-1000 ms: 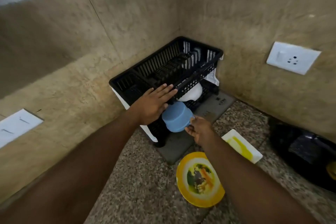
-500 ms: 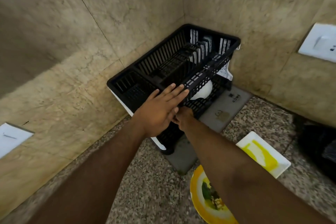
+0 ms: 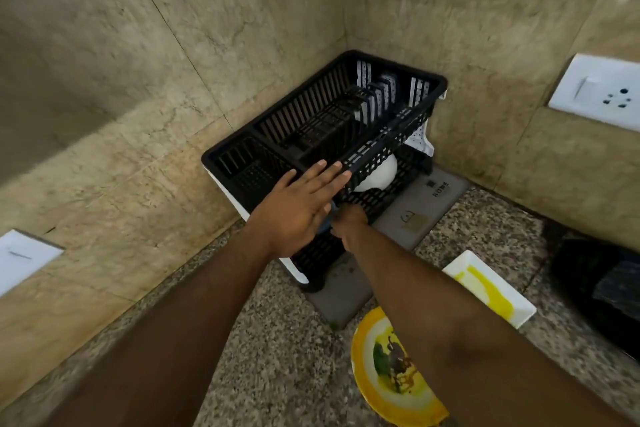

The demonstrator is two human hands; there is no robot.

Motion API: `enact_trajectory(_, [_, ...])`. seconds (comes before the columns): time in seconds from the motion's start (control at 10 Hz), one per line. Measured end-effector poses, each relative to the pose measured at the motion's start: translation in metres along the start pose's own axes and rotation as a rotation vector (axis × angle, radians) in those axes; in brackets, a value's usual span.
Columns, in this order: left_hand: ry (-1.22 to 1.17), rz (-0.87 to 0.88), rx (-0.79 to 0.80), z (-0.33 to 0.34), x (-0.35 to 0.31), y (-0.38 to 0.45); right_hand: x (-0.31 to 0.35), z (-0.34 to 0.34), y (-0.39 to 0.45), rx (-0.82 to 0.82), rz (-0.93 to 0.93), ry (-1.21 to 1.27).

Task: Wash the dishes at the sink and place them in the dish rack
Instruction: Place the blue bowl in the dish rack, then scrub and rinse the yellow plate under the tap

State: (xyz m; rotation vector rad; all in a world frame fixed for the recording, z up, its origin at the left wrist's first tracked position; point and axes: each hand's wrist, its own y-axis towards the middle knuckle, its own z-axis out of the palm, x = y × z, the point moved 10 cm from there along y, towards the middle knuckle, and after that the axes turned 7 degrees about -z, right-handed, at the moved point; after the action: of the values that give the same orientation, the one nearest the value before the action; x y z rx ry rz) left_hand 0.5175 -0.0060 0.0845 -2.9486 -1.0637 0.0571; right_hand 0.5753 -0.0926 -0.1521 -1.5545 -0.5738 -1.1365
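The left hand [image 3: 298, 208] lies flat with straight fingers [image 3: 325, 172] on the front rim of the black dish rack [image 3: 311, 114]. The right hand [image 3: 348, 220] reaches into the lower tier; its grip is hidden. A second ago it held a blue bowl [image 3: 327, 222] outside; now only a sliver shows behind the left hand.

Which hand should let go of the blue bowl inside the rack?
The right hand, probably. It reaches into the dish rack's lower shelf, where a sliver of the blue bowl shows. The left hand lies flat on the rack's top edge, steadying it.
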Motion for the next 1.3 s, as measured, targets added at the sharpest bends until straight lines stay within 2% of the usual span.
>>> enact_trajectory(0.2, [0.039, -0.045, -0.008, -0.001, -0.010, -0.005, 0.034, -0.031, -0.096, 0.064, 0.025, 0.230])
enact_trajectory(0.3, [0.045, -0.037, -0.053, -0.002, -0.037, -0.013, 0.024, -0.047, -0.125, 0.079, 0.123, 0.397])
enact_trajectory(0.4, [-0.051, -0.002, -0.086, 0.007, -0.076, -0.026, 0.008, -0.075, -0.157, 0.050, 0.115, 0.294])
enact_trajectory(0.5, [-0.215, -0.028, -0.025, 0.040, -0.109, -0.049, -0.020, -0.113, -0.189, -0.021, -0.002, -0.037])
enact_trajectory(0.6, [-0.311, -0.175, 0.058, 0.092, -0.117, -0.072, -0.030, -0.153, -0.223, -0.146, -0.146, -0.532])
enact_trajectory(0.7, [-0.348, -0.399, 0.214, 0.147, -0.115, -0.100, -0.036, -0.184, -0.264, -0.265, -0.141, -0.837])
enact_trajectory(0.8, [-0.414, -0.672, 0.269, 0.179, -0.109, -0.127, -0.072, -0.209, -0.280, -0.332, 0.031, -0.917])
enact_trajectory(0.9, [-0.537, -0.873, 0.261, 0.192, -0.108, -0.144, -0.105, -0.209, -0.280, -0.213, 0.161, -0.792])
enact_trajectory(1.0, [-0.617, -0.988, 0.185, 0.186, -0.113, -0.151, -0.105, -0.216, -0.285, -0.237, 0.084, -0.712])
enact_trajectory(1.1, [-0.736, -1.008, 0.049, 0.165, -0.131, -0.150, -0.098, -0.243, -0.303, -0.312, 0.025, -0.618])
enact_trajectory(1.2, [-1.027, -1.005, 0.013, 0.166, -0.163, -0.140, -0.102, -0.297, -0.333, -0.421, 0.023, -0.457])
enact_trajectory(1.3, [-1.233, -0.921, 0.139, 0.201, -0.215, -0.113, -0.110, -0.360, -0.376, -0.536, 0.027, -0.279])
